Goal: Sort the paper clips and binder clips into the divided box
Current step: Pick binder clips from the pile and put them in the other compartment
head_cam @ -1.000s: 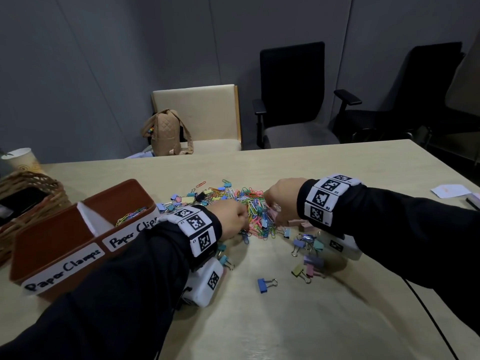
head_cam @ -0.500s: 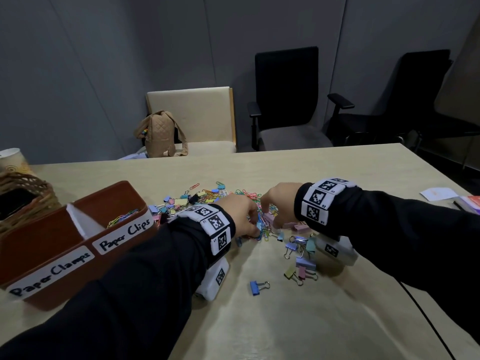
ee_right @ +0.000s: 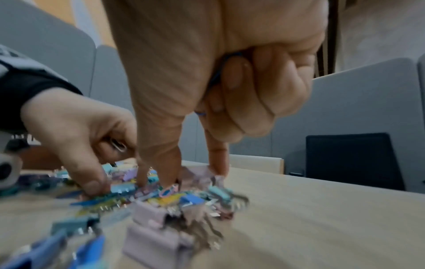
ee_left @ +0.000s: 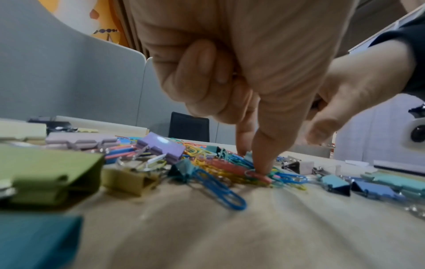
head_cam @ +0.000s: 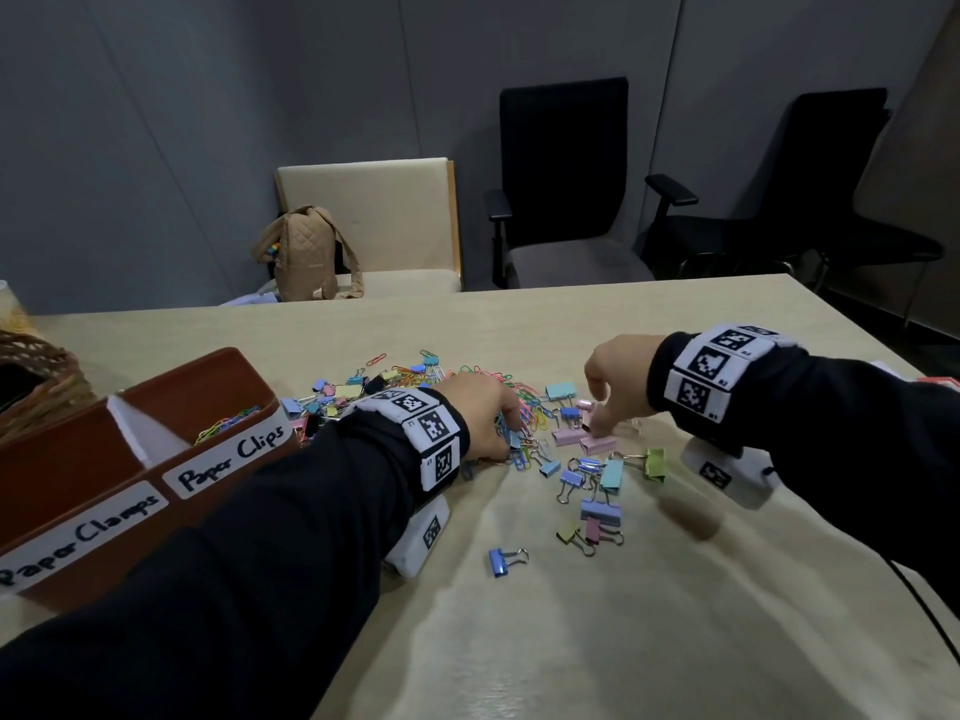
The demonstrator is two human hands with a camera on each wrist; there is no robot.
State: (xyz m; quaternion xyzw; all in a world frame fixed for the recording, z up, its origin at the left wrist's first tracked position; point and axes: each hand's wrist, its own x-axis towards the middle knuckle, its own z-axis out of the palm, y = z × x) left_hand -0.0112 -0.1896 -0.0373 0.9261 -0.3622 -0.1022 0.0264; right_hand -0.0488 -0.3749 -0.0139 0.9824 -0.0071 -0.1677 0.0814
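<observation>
A heap of coloured paper clips (head_cam: 493, 402) mixed with pastel binder clips (head_cam: 597, 491) lies mid-table. My left hand (head_cam: 511, 433) is down in the heap. Its thumb and forefinger pinch at paper clips (ee_left: 260, 174), the other fingers are curled, and a silver paper clip (ee_right: 119, 145) shows inside the palm. My right hand (head_cam: 597, 426) reaches down, thumb and forefinger either side of a pink binder clip (head_cam: 597, 443). Its curled fingers hold a blue paper clip (ee_right: 216, 76). The brown divided box (head_cam: 156, 392) stands at left, with paper clips (head_cam: 228, 420) in its "Paper Clips" half.
A wicker basket (head_cam: 36, 376) sits behind the box at the far left. A lone blue binder clip (head_cam: 501, 561) lies nearer me. Chairs and a tan backpack (head_cam: 306, 252) stand beyond the table's far edge.
My right hand has moved right, away from the left hand, onto the pink binder clips. The left hand has stayed in the paper clip heap.
</observation>
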